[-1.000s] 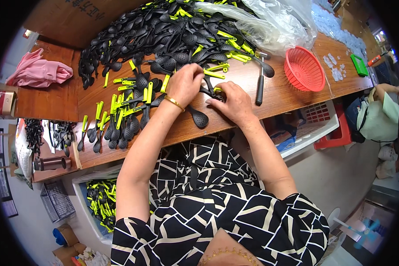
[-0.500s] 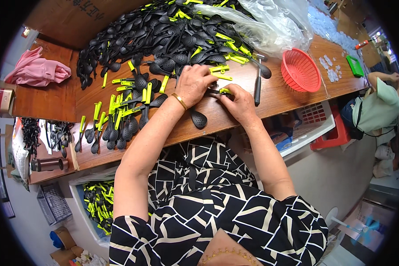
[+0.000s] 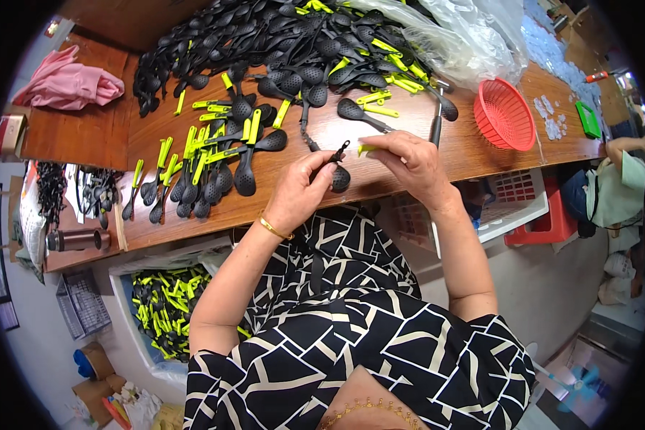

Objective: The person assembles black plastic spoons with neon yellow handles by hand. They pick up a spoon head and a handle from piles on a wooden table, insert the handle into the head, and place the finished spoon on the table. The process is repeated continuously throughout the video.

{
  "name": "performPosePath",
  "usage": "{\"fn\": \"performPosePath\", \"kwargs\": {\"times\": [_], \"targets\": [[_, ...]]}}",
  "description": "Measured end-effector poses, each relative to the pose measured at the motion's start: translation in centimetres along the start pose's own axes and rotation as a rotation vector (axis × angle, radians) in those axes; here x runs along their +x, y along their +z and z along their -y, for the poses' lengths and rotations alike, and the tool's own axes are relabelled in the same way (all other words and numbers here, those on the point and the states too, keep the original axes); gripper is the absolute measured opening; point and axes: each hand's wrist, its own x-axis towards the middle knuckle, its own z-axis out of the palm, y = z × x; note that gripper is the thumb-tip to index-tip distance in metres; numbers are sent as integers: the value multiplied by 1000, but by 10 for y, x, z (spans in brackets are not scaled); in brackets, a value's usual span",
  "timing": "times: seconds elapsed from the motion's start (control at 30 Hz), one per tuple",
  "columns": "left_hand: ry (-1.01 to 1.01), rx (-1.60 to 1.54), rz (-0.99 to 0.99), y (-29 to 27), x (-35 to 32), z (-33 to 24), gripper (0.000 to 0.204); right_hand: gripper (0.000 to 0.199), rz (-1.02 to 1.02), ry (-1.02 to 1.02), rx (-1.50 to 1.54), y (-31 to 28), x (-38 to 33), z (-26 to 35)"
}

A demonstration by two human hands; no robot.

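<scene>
Over the near edge of the long brown wooden workbench (image 3: pixel 473 154), my left hand (image 3: pixel 299 198) pinches a small black slotted plastic spoon (image 3: pixel 337 170), bowl hanging below my fingertips, bare stem poking up past them. Just right of it, my right hand (image 3: pixel 408 161) grips a short lime-green plastic handle sleeve (image 3: pixel 366 149) between thumb and forefinger, its tip close to that stem, not touching.

worktop (image 3: pixel 473 154): brown wood | slotted spoon (image 3: pixel 337 174): black | handle sleeve (image 3: pixel 366 148): yellow-green | basket (image 3: pixel 504 115): red | cloth (image 3: pixel 68 80): pink | dress (image 3: pixel 351 337): black-and-white geometric
</scene>
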Motion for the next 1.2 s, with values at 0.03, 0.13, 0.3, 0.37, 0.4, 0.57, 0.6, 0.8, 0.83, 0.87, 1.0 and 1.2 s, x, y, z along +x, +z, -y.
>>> {"fn": "performPosePath", "kwargs": {"times": [0.03, 0.13, 0.3, 0.37, 0.4, 0.57, 0.6, 0.8, 0.83, 0.87, 1.0, 1.2], "targets": [[48, 55, -17, -2, -4, -4, 24, 21, 50, -58, -14, -2, 5, 5], [197, 278, -60, -9, -9, -24, 22, 16, 142, -198, -40, -6, 24, 19], [244, 353, -66, -14, -18, -33, 21, 15, 249, -200, -50, -7, 33, 29], [230, 356, -54, -15, -21, -32, 21, 14, 272, -196, -75, -6, 32, 31], [204, 342, -42, -16, -21, -30, 21, 14, 278, -196, -101, -5, 30, 29], [195, 326, -38, -22, -24, -26, 22, 13, 231, -208, -77, -2, 26, 27], [210, 342, -39, -23, -24, -30, 22, 13, 218, -214, -76, 0, 26, 29], [205, 359, -6, -28, -29, -29, 23, 13, 241, -188, -103, 3, 24, 34], [199, 358, -2, -28, -31, -29, 23, 13, 243, -193, -96, 4, 24, 35], [223, 372, -10, -28, -32, -29, 23, 14, 251, -195, -111, 5, 24, 34], [305, 500, -31, -28, -45, -31, 22, 19, 272, -89, -128, 16, 19, 42], [-218, -109, 127, -33, -110, 17, 27, 20, 251, -469, -230, 70, -6, 38]]}}
